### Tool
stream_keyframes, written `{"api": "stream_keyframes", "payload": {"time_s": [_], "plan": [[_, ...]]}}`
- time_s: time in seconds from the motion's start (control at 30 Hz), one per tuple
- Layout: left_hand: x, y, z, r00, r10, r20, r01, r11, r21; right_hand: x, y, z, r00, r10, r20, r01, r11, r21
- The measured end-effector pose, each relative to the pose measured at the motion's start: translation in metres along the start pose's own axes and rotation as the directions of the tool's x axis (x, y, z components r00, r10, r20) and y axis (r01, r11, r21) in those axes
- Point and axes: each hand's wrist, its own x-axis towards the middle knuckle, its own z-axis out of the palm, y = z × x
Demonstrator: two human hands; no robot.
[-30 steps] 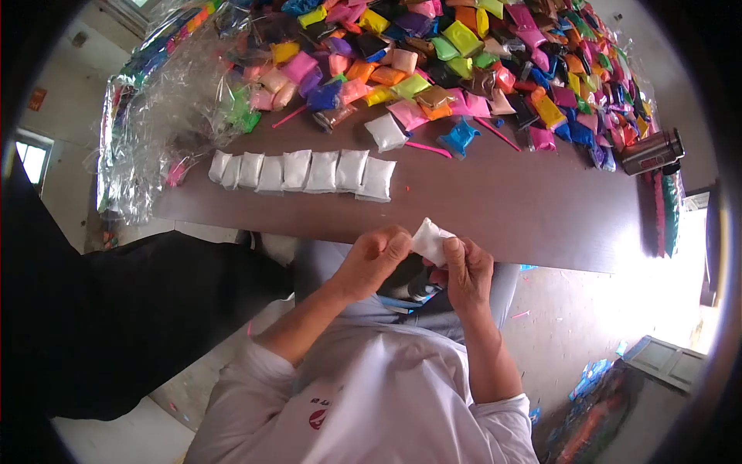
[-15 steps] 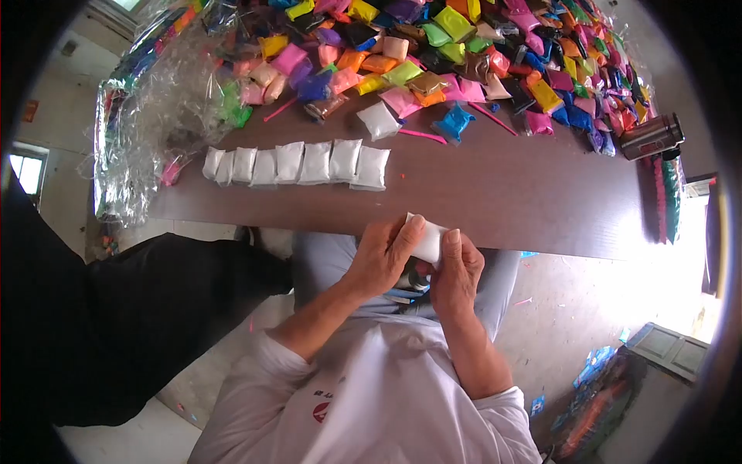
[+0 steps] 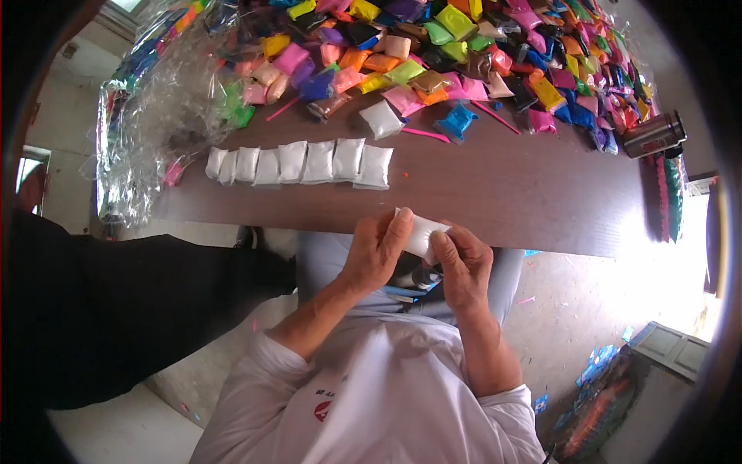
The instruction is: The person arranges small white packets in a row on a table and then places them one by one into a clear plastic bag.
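A small white packet [image 3: 423,236] is held between my two hands just off the table's near edge. My left hand [image 3: 377,251] grips its left end, thumb pressed on top. On the other end, my right hand [image 3: 464,259] pinches the packet with thumb and fingers. Beyond them, a row of several white packets [image 3: 307,162] lies side by side on the brown table [image 3: 495,185]. One more white packet [image 3: 381,121] sits apart, farther back, close to the coloured pile.
A large heap of coloured packets [image 3: 402,73] covers the back of the table. Clear plastic wrapping [image 3: 147,147] lies at the left, and a metal cup [image 3: 653,136] at the right edge. Pink strips [image 3: 425,135] and a blue packet [image 3: 456,121] lie before the heap. Dark cloth [image 3: 154,301] is at left.
My right hand has shifted slightly right and bent its thumb over the packet's end. My left hand has moved a little left and up; the packet remains between them.
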Motion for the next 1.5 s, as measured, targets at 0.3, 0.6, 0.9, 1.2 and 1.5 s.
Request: {"api": "stream_keyframes", "payload": {"time_s": [0.3, 0.6, 0.9, 1.2, 1.5], "plan": [[0.002, -0.010, -0.010, 1.000, 0.011, 0.015, -0.013, 0.990, 0.138, 0.017, -0.032, -0.019, 0.925, -0.146, 0.352, 0.316, 0.810, -0.493], [0.022, -0.003, -0.072, 0.957, 0.050, -0.284, -0.036, 0.998, 0.052, 0.068, -0.007, 0.000, 0.984, -0.107, -0.144, 0.053, 0.940, -0.338], [0.021, -0.024, -0.103, 0.894, 0.011, -0.449, -0.005, 1.000, 0.014, 0.083, 0.008, 0.030, 0.951, -0.295, -0.094, 0.112, 0.610, -0.784], [0.025, -0.026, -0.102, 0.890, -0.006, -0.455, 0.002, 1.000, -0.008, 0.138, -0.016, 0.028, 0.750, -0.595, 0.287, 0.538, 0.298, -0.788], [0.018, -0.022, -0.106, 0.898, -0.039, -0.438, 0.031, 0.999, -0.025, 0.193, -0.013, 0.038, 0.733, -0.311, 0.605, 0.656, 0.087, -0.750]]}}
